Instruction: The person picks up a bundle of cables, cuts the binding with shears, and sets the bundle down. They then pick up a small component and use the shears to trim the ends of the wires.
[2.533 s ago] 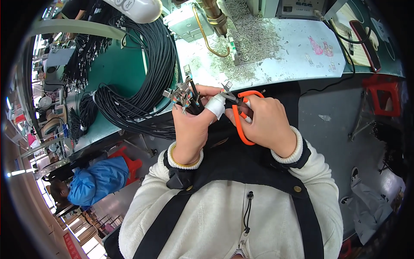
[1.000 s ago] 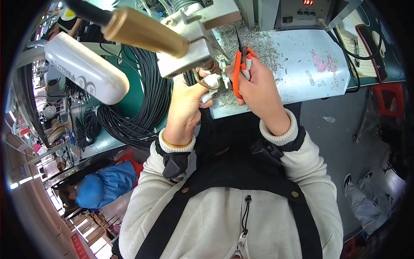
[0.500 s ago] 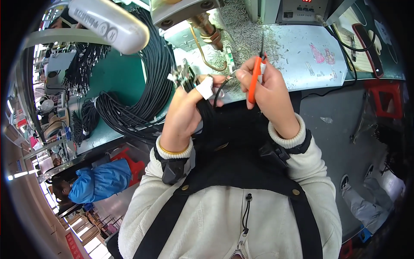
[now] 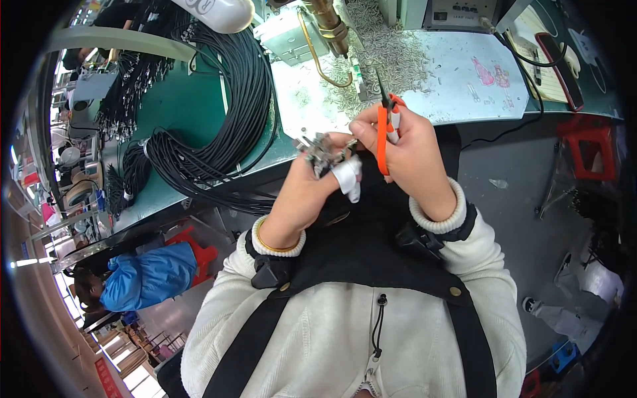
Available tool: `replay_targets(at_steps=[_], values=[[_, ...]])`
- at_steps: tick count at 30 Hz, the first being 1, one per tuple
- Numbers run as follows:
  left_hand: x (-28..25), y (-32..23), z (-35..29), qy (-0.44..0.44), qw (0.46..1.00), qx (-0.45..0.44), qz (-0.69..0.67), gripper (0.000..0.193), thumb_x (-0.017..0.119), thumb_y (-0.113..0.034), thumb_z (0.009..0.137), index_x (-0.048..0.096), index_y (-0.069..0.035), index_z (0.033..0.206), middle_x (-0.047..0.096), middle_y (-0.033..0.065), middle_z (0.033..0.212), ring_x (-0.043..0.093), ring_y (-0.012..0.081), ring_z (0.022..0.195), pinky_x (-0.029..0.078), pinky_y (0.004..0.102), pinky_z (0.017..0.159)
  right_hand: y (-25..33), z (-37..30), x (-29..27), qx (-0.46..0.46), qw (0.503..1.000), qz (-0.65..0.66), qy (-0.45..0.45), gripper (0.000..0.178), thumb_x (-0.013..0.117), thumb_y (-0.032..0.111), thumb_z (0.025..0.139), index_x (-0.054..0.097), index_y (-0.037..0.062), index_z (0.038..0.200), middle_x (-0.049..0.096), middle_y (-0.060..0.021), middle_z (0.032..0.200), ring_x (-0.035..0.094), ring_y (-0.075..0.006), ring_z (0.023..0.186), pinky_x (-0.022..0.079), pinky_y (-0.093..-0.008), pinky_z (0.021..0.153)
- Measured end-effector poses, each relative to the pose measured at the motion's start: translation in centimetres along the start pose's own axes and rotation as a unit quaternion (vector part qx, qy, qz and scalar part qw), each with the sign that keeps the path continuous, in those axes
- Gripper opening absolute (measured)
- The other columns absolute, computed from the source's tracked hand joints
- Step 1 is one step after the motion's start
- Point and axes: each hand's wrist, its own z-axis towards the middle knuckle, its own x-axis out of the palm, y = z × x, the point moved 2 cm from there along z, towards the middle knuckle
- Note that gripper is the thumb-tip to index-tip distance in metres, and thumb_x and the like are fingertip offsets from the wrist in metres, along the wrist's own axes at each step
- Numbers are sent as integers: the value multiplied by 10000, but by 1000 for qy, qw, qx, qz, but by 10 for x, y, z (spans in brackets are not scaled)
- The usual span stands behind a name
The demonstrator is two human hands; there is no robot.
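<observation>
Close above the lap, in front of the pale blue counter (image 4: 458, 86), the left hand (image 4: 308, 189) pinches a small cluster of grey metal connectors with fine wire ends (image 4: 320, 149) between thumb and fingers, one finger wrapped in white tape (image 4: 348, 178). The right hand (image 4: 408, 149) is closed around orange-handled snips (image 4: 383, 132), blades pointing up and away from the cluster. Whether the blades are parted is hard to tell at this size. To work the cluster cleanly, the left hand should hold it steady and turned so the wire ends face the snips, with the taped finger kept out of the cutting line. Thick coils of black cable (image 4: 225, 113) lie on the green mat (image 4: 172, 106) to the left, and silvery offcuts (image 4: 391, 53) litter the counter beyond.
</observation>
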Motion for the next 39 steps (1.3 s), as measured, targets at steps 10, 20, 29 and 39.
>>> replay_targets(at_steps=[10, 20, 29, 39], values=[[-3, -9, -8, -136, 990, 17, -25, 133, 571, -11, 738, 554, 29, 864, 554, 36, 700, 499, 68, 584, 388, 201, 489, 1, -18, 3, -466, 813, -309, -160, 293, 645, -39, 645, 603, 41, 924, 634, -105, 895, 628, -166, 650, 441, -220, 463], [5, -5, -9, -220, 940, 181, 189, 163, 622, 52, 652, 565, 15, 800, 542, -6, 679, 464, 19, 588, 384, 177, 522, -8, -21, 2, -411, 860, -289, -94, 225, 629, -25, 693, 585, 9, 912, 630, -129, 897, 630, -157, 698, 483, -214, 544], [13, -6, -4, -256, 925, 249, 132, 181, 618, 73, 659, 566, 0, 815, 553, 11, 719, 484, 36, 620, 403, 180, 568, -13, -11, 7, -104, 971, 215, 24, 96, 530, -18, 795, 518, -53, 883, 560, -236, 1014, 604, -165, 744, 519, -254, 626], [10, -5, -3, -194, 938, 229, 175, 264, 614, 83, 667, 542, 0, 907, 585, 35, 770, 548, 77, 680, 434, 199, 606, -14, -18, 4, -259, 956, -122, -64, 81, 508, 12, 822, 511, -55, 868, 618, -155, 922, 590, -104, 725, 480, -211, 576]])
